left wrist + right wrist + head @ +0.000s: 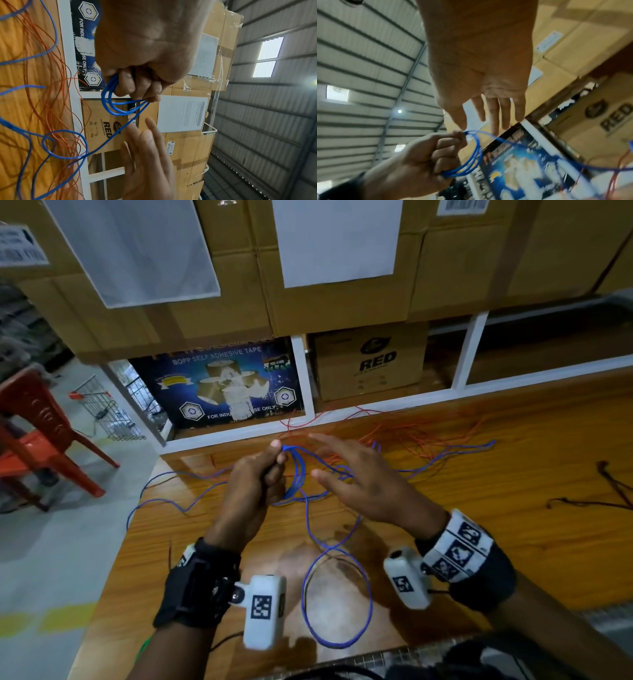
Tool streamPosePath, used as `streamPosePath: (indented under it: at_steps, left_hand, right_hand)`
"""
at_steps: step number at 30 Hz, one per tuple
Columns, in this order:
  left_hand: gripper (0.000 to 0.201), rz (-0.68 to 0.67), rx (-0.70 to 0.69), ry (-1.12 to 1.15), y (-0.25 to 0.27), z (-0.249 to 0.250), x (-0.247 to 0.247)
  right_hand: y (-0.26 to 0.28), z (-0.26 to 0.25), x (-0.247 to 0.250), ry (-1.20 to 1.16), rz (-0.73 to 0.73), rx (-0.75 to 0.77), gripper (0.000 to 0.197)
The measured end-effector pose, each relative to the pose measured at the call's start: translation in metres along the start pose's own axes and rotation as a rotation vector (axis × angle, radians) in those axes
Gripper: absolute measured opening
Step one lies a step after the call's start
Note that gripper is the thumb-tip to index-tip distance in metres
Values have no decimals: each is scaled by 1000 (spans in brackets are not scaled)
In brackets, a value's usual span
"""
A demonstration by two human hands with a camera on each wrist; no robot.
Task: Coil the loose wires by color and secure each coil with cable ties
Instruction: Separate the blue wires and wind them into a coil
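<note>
My left hand grips a small coil of blue wire above the wooden table. From the coil, loose blue wire trails across the table and forms a big loop near the front edge. My right hand hovers just right of the coil with straight, spread fingers, holding nothing. A tangle of orange wire lies at the back of the table.
Dark wire pieces lie at the table's right. A white shelf frame behind the table holds a blue tape carton and a "RED" carton; large cardboard boxes are stacked above. An orange plastic chair stands left.
</note>
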State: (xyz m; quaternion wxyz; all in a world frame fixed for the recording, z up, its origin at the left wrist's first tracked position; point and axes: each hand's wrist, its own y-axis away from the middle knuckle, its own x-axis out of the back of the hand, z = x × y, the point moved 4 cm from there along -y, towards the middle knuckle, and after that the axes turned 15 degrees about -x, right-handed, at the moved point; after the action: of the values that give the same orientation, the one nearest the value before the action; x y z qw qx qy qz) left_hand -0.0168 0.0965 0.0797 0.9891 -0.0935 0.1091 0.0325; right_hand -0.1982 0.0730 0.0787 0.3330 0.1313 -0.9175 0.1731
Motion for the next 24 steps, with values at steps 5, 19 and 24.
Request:
streamPosePath:
  at_steps: [5, 19, 24]
  left_hand:
    - [34, -2, 59, 137, 1, 2, 1]
    - [42, 215, 22, 606, -12, -5, 49]
    - [40, 226, 19, 595, -15, -6, 42]
  right_hand:
    - [-7, 12, -23, -268, -79, -62, 18]
    - [33, 97, -8, -246, 254, -117, 13]
    - [40, 80, -16, 83, 348, 163, 21]
